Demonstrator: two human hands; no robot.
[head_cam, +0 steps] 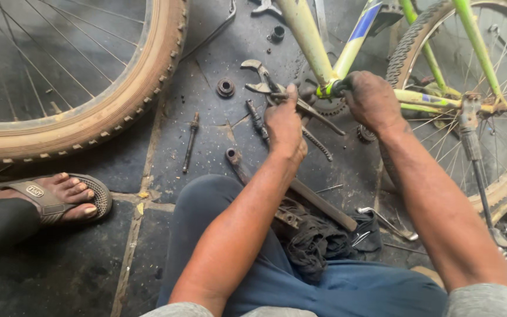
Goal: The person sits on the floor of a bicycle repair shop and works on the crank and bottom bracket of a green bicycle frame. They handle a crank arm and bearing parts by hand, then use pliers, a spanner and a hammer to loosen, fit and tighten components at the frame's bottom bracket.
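A big tan-walled tyre (pixel 118 100) fills the upper left, lying on the dark stone floor (pixel 60 270). Across from it at upper right stands the rear wheel (pixel 441 35) of the green bicycle frame (pixel 309 41), its tubes meeting at the bottom bracket just ahead of your hands. Your knee in blue trousers (pixel 218 205) sits at the bottom centre, and another person's sandalled foot (pixel 68 196) rests on the floor at left.

Your right hand (pixel 374 103) has its fingers clenched around the frame at the bottom bracket, close beside the toothed chainring (pixel 331 107). Your left hand (pixel 284 124) is just beside it, fingers closed on the handles of the large pliers (pixel 268 82), whose open head points up and left, away from the frame.

Below your left forearm a long flat steel bar (pixel 324 205) lies on the floor, with a dark rag (pixel 318 243) bunched against your knee. Left of the pliers lie a slim rusty bolt (pixel 190 144) and a small round bearing cup (pixel 225 88)
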